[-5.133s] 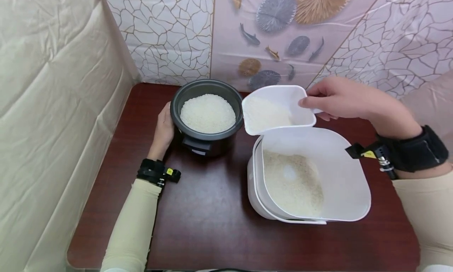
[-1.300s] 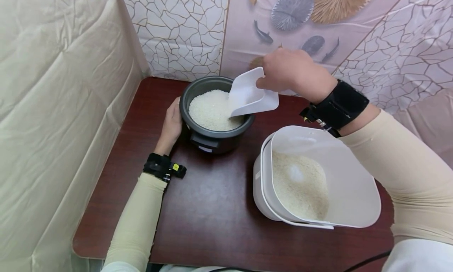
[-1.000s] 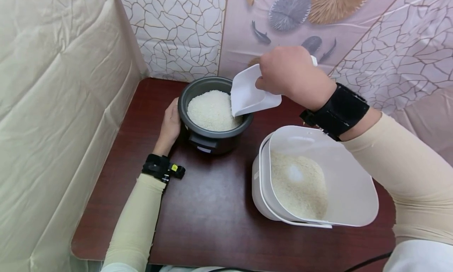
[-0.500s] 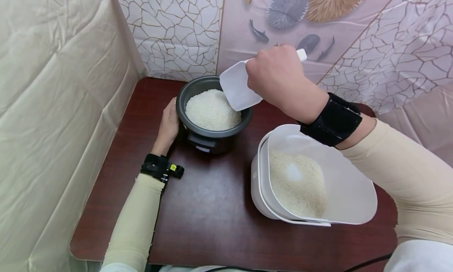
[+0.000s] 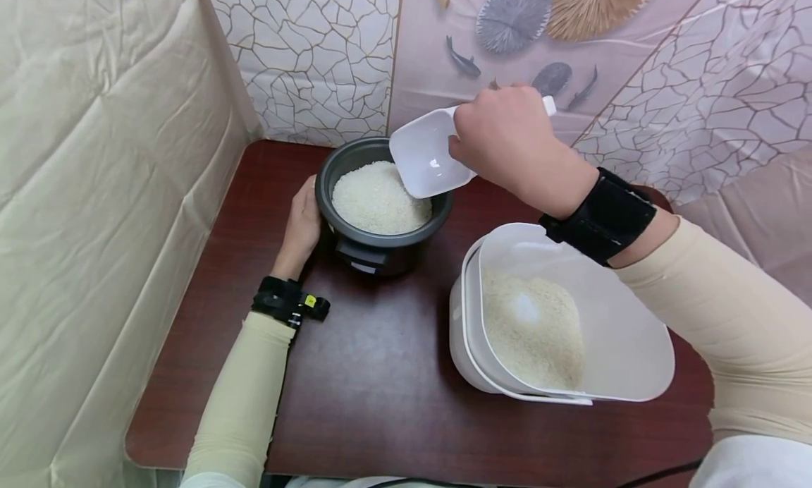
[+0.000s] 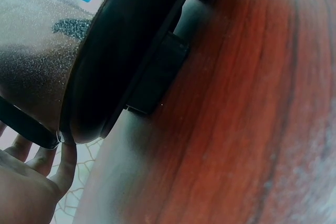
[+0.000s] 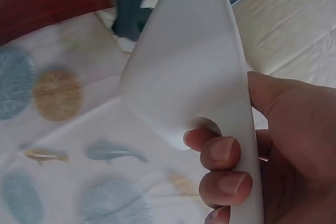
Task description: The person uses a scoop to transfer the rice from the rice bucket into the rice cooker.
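Observation:
A rice cooker (image 5: 383, 252) with a grey inner pot stands at the back of the table, and white rice (image 5: 377, 199) is heaped in it. My left hand (image 5: 302, 220) holds the cooker at its left side; in the left wrist view the fingers (image 6: 65, 169) reach behind its black side handle (image 6: 23, 124). My right hand (image 5: 507, 139) grips the handle of a white scoop (image 5: 428, 156). The scoop tilts over the pot's right rim, its bowl toward the rice, and no rice shows inside. In the right wrist view the fingers curl round the scoop's handle (image 7: 247, 198).
A white rice bin (image 5: 628, 347) stands open at the right, with rice (image 5: 539, 340) in its bottom and its carrying handle lowered in front. My right forearm passes above it. Cloth walls (image 5: 304, 58) border the dark wooden table (image 5: 368, 389) at the back and left.
The scoop, loaded with rice above the bin earlier, has moved left to the pot and tipped. Its bowl now looks emptied and slightly raised from the rice. The left hand stays at the cooker.

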The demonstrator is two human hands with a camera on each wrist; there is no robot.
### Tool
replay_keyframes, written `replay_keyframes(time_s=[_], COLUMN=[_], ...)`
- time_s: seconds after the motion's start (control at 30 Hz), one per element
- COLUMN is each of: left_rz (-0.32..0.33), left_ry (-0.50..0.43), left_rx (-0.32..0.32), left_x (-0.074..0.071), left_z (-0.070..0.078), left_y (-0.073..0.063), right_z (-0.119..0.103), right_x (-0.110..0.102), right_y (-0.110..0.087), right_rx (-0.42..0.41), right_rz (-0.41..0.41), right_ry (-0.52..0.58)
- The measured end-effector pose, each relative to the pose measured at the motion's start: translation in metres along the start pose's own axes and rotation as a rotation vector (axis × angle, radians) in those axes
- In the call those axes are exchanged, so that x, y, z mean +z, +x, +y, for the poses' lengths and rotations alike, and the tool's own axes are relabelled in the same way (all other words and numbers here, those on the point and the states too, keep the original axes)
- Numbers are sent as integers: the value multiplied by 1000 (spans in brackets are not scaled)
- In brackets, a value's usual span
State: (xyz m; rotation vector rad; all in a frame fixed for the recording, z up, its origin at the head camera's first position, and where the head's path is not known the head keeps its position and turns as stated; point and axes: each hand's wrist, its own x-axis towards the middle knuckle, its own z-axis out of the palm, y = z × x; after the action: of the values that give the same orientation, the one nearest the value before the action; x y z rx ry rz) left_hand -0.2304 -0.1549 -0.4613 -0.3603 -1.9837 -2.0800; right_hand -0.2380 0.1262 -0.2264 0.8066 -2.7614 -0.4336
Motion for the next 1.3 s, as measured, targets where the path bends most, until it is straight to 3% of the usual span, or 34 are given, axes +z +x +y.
replay_keyframes(time_s=[0.23,0.43,0.53,0.7,0.97,1.13,1.3], left_rz=[3,14,18,19,4,12,8], left_ry=[6,2,5,-2,-1,-4,-10], left_rx=[-14,-5,4,3,3,-5,-14], left_x=[-1,-4,-3,-2,2,2,1], left_z=[-7,-35,-37,-31,-4,-3,-3], left_y=[1,8,8,7,0,-1,0], right_z=[22,34,42,57,78,87,95], right_x=[13,13,13,17,22,18,12], right_y=[0,-7,-12,-23,-48,-75,-112], right_rx=[8,82,111,125,73,82,149], right_rz=[-3,-109,-136,-160,-174,-183,-236], right_ry=[80,159,197,279,411,492,538])
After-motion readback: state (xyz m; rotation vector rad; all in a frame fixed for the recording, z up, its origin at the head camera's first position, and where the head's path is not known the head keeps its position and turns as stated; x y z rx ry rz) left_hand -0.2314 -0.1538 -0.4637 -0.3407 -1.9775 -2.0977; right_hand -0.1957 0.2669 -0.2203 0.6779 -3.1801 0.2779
